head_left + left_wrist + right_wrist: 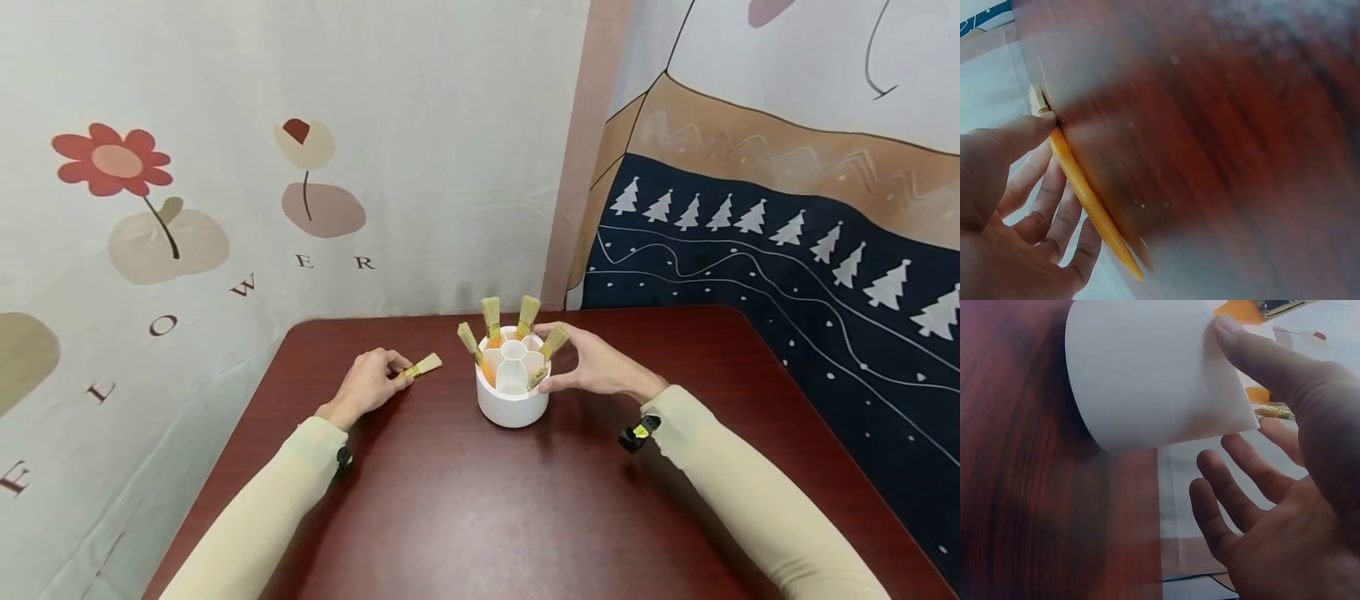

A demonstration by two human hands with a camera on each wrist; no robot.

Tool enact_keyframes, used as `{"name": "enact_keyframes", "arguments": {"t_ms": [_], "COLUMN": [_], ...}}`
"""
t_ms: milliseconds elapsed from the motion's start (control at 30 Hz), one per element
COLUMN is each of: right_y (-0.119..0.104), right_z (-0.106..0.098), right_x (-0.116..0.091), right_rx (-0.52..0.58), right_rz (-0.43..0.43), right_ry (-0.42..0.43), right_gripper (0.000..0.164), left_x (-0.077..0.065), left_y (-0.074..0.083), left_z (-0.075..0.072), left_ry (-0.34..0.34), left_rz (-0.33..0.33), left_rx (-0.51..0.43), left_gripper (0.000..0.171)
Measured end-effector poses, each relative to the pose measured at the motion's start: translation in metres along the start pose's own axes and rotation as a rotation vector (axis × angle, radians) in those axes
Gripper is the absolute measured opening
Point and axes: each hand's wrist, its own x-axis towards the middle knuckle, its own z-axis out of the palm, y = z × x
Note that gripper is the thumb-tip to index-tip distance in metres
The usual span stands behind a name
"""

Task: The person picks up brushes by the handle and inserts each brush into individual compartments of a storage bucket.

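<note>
My left hand (367, 383) pinches a paintbrush (1091, 203) between thumb and fingers near its ferrule. The brush has an orange-yellow handle and pale bristles (427, 364), which point away to the right. It is low over the table; whether it touches the wood I cannot tell. To its right stands a white round brush holder (513, 408) with petal-like compartments around a central cup. Several more paintbrushes (491, 317) stand in it, bristles up, leaning outward. My right hand (596, 362) grips the holder's right side, thumb on the near rim and a finger toward the far rim.
The dark red wooden table (442, 517) has rounded far corners. Behind it hangs a pale curtain (450, 167) printed with flowers and letters. On the right hangs a dark blue cloth (750, 258) with white trees. Bands with small devices (640, 433) sit at both wrists.
</note>
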Motion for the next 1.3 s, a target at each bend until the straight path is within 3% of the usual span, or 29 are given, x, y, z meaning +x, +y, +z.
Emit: {"name": "enact_keyframes", "arguments": {"t_ms": [533,1300], "right_y": [-0.002,-0.014], "right_z": [0.007,0.019], "right_x": [-0.003,-0.01], "right_rx": [-0.037,-0.058], "right_rz": [0.002,0.023], "right_ry": [0.053,0.136], "right_gripper": [0.098,0.093], "left_x": [-0.004,-0.009], "left_y": [0.007,0.031], "left_z": [0.0,-0.004], "left_ry": [0.019,0.216], "left_rz": [-0.003,0.041], "left_rx": [0.004,-0.061], "left_gripper": [0.024,0.03]}}
